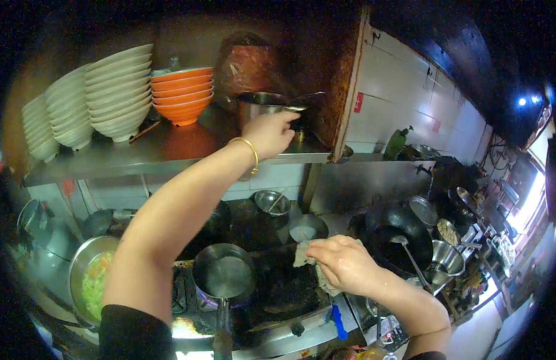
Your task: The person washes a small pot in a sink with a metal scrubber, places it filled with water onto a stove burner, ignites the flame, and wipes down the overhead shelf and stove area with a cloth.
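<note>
My left hand [269, 133], with a gold bracelet [246, 144] at the wrist, reaches up to the shelf in front of a metal pot [254, 109]. Its fingers are curled beside a shiny metal utensil [294, 108]; whatever they grip is hidden. Lower on the right, my right hand [344, 264] is closed on a pale, crumpled cloth [324, 280] over the dark stove top [284, 279]. A long-handled saucepan [222, 273] holding liquid sits over a blue flame, between my two forearms.
Stacked white bowls [119, 93] and orange bowls [182, 96] stand on the shelf [194, 153]. A metal basin [89, 282] with chopped green food is at left. On the right are a black wok [398, 234] with a ladle [413, 258] and a steel bowl [449, 258].
</note>
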Demonstrator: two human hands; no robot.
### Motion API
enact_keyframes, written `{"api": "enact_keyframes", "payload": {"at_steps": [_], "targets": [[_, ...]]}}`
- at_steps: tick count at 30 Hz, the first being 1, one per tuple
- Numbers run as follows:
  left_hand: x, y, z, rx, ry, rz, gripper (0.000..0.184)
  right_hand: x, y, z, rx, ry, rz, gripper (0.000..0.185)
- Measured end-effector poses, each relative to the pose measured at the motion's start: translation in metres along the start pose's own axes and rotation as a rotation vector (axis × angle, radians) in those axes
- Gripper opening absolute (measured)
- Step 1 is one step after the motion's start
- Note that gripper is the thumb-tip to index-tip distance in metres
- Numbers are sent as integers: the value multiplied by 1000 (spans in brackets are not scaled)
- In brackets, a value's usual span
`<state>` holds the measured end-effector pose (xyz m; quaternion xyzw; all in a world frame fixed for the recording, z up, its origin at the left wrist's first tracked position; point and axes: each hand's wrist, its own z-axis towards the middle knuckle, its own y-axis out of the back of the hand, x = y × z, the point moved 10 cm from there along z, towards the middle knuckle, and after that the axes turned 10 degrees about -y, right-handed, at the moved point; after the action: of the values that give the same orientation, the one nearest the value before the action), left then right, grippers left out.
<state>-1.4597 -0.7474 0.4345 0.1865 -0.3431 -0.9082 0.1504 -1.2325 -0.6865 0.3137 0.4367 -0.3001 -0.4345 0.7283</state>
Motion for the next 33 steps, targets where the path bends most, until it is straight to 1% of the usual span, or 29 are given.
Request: {"api": "enact_keyframes", "payload": {"at_steps": [2, 4, 5, 8, 9, 10, 12, 14, 15, 16, 18, 20, 22, 23, 24, 27, 30, 31, 33], "targets": [[-18, -17, 21, -44, -152, 292, 29, 2, 1, 0, -4, 6, 15, 28], [-12, -44, 44, 156, -116, 330, 26, 3, 6, 2, -46, 32, 26, 27], [-8, -54, 50, 259, -94, 350, 24, -2, 6, 4, -40, 13, 82, 27], [2, -55, 52, 296, -37, 464, 17, -21, 2, 7, 2, -54, 269, 27], [7, -55, 51, 261, -84, 407, 13, -30, 3, 10, 24, -85, 301, 28], [6, -47, 43, 247, -118, 429, 13, -40, 7, 16, 51, -152, 433, 30], [-9, -20, 22, 212, -195, 477, 14, -73, 17, 29, -68, -313, 520, 29], [3, 9, -1, 173, -118, 582, 15, -78, 64, 60, -455, -219, 447, 24], [11, 23, -11, 158, -80, 633, 16, -69, 85, 81, -608, -155, 253, 23], [22, 33, -18, 177, -23, 579, 18, -57, 102, 102, -749, -88, 55, 23], [42, 50, -29, 128, 61, 445, 20, -75, 69, 170, -467, -124, -109, 27], [40, 57, -37, 133, 82, 394, 21, -111, 12, 210, 109, -434, -170, 34], [45, 59, -40, 92, 72, 388, 22, -136, -6, 239, 195, -478, -124, 32], [52, 55, -43, 60, 53, 405, 24, -138, -6, 248, 203, -484, -153, 29], [58, 52, -43, 26, 31, 424, 26, -140, -7, 255, 213, -499, -200, 28], [56, 52, -51, -24, 50, 456, 28, -150, -20, 278, 265, -529, -381, 24], [55, 56, -54, -20, 127, 434, 28, -156, -11, 269, 228, -746, -381, 26], [55, 54, -53, -22, 116, 435, 28, -150, -10, 261, 315, -804, -476, 30], [59, 55, -53, -37, 103, 443, 28, -131, 4, 253, 239, -761, -517, 31]]}}
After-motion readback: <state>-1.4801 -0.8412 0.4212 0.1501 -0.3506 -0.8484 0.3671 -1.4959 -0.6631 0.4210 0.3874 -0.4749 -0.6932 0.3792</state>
